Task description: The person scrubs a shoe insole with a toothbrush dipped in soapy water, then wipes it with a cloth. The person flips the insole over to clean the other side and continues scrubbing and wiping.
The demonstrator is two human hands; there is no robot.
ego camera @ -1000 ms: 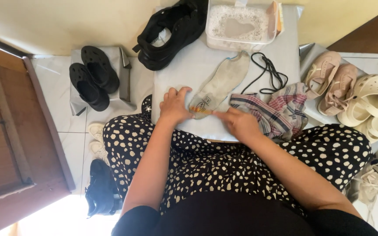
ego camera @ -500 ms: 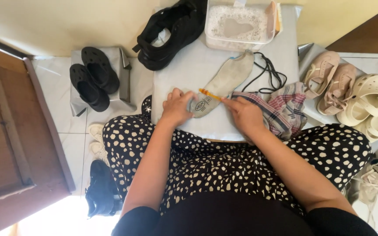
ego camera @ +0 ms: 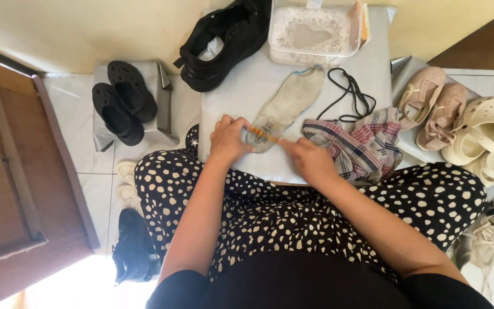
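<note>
Beside the insole [ego camera: 290, 106], plaid cloth [ego camera: 355, 146], black laces [ego camera: 350, 94].

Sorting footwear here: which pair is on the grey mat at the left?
The black clogs, side by side on the grey mat; the other pairs lie at the right.

**One tub, one small label**

A clear, rectangular plastic tub [ego camera: 315, 31] stands at the far edge of the pale surface [ego camera: 241, 97], whitish inside. A small label [ego camera: 267, 127] sits on the insole's heel, pale with dark markings.
</note>
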